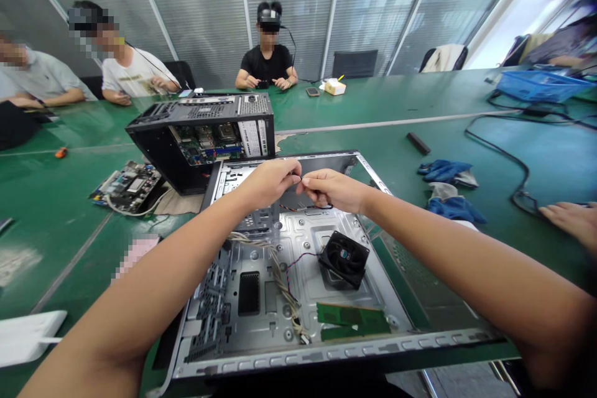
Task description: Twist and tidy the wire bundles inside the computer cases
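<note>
An open metal computer case (pixel 298 273) lies flat before me. Above its far part, my left hand (pixel 275 181) and my right hand (pixel 326 188) meet with pinched fingers. Something small and dark shows between the fingertips, too small to make out. Thin coloured wires (pixel 293 208) run just below the hands. A black fan (pixel 345 258) rests tilted inside the case, to the right. Twisted beige cables (pixel 280 273) cross the middle of the case floor, and green memory sticks (pixel 352 318) lie near its front edge.
A second computer case (pixel 161 152) stands behind on the left, beside a circuit board (pixel 130 186). Blue gloves (pixel 448 189), a black cable (pixel 504 152) and a blue basket (pixel 543 86) are to the right. Another person's hand (pixel 571 221) rests at the right edge; people sit across the table.
</note>
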A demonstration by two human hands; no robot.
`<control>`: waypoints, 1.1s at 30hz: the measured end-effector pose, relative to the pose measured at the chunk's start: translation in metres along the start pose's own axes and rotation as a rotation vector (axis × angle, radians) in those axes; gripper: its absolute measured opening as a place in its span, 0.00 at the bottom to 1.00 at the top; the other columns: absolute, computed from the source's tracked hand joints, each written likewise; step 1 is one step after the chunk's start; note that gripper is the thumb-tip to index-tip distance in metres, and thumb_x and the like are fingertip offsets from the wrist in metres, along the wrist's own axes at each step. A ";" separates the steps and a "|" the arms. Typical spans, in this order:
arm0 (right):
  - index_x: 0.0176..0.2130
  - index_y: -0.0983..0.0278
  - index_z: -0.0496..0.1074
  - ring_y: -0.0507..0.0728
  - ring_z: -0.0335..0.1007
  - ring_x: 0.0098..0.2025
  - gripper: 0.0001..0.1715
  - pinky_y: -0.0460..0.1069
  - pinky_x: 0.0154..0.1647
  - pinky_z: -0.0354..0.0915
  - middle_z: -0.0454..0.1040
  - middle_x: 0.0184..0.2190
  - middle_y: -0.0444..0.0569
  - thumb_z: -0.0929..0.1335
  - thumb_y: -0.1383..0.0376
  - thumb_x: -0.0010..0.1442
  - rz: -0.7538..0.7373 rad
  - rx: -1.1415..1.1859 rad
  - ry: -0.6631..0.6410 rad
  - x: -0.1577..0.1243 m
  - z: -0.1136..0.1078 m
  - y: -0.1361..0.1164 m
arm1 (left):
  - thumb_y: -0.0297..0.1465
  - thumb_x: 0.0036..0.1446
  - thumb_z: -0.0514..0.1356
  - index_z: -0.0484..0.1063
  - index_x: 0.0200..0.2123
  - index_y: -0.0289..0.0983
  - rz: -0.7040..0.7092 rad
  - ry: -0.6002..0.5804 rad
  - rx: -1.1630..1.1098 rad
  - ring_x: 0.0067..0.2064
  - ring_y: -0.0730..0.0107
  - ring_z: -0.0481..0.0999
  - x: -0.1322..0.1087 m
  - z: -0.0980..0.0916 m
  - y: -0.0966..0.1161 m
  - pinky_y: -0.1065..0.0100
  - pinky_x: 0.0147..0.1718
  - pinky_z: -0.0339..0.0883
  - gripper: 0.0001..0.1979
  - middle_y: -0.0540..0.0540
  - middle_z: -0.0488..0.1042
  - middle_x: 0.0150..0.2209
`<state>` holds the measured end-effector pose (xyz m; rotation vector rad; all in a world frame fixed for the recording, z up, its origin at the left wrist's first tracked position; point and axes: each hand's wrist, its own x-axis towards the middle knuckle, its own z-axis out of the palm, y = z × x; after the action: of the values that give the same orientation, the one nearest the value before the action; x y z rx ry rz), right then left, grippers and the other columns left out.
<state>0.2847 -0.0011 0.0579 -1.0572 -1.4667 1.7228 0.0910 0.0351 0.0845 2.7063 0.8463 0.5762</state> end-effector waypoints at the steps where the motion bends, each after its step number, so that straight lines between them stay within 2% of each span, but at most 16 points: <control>1: 0.32 0.68 0.70 0.45 0.47 0.16 0.12 0.45 0.17 0.45 0.60 0.18 0.40 0.64 0.63 0.63 0.006 0.020 -0.002 0.000 0.000 -0.001 | 0.29 0.60 0.52 0.69 0.36 0.36 0.001 0.005 -0.002 0.31 0.71 0.67 0.000 0.000 0.000 0.70 0.32 0.58 0.07 0.49 0.72 0.30; 7: 0.34 0.68 0.69 0.46 0.44 0.17 0.14 0.45 0.18 0.45 0.57 0.18 0.39 0.63 0.60 0.64 0.019 0.099 -0.041 -0.003 0.002 -0.003 | 0.28 0.59 0.52 0.69 0.38 0.37 0.005 0.024 -0.035 0.30 0.72 0.67 -0.002 0.001 0.000 0.70 0.32 0.59 0.07 0.50 0.72 0.29; 12: 0.31 0.68 0.69 0.46 0.43 0.17 0.15 0.44 0.18 0.45 0.54 0.17 0.37 0.65 0.59 0.64 -0.014 0.049 -0.080 -0.003 0.000 0.000 | 0.30 0.61 0.52 0.69 0.37 0.37 0.023 0.009 -0.017 0.31 0.71 0.68 -0.001 0.001 0.000 0.70 0.32 0.58 0.07 0.49 0.72 0.30; 21: 0.28 0.66 0.66 0.46 0.45 0.16 0.16 0.44 0.17 0.42 0.55 0.15 0.37 0.64 0.59 0.63 -0.054 -0.126 -0.034 -0.002 0.002 -0.002 | 0.30 0.62 0.53 0.68 0.31 0.36 0.003 -0.019 0.089 0.30 0.70 0.68 0.000 -0.001 0.003 0.70 0.29 0.56 0.08 0.48 0.72 0.28; 27: 0.28 0.66 0.66 0.46 0.46 0.16 0.15 0.44 0.17 0.42 0.57 0.16 0.38 0.61 0.62 0.64 -0.085 -0.273 0.004 -0.002 0.004 -0.003 | 0.31 0.62 0.54 0.69 0.32 0.37 -0.057 -0.014 0.089 0.29 0.70 0.68 -0.002 0.001 0.001 0.70 0.28 0.55 0.08 0.49 0.72 0.27; 33: 0.32 0.67 0.69 0.46 0.45 0.16 0.15 0.45 0.17 0.42 0.59 0.17 0.39 0.59 0.63 0.66 -0.051 -0.228 0.022 -0.001 0.004 -0.003 | 0.30 0.60 0.55 0.70 0.34 0.36 -0.028 0.028 0.022 0.28 0.72 0.66 -0.002 0.001 -0.001 0.70 0.28 0.56 0.05 0.50 0.71 0.27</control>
<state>0.2815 -0.0037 0.0615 -1.1406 -1.6909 1.5304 0.0896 0.0345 0.0824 2.7073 0.9012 0.6036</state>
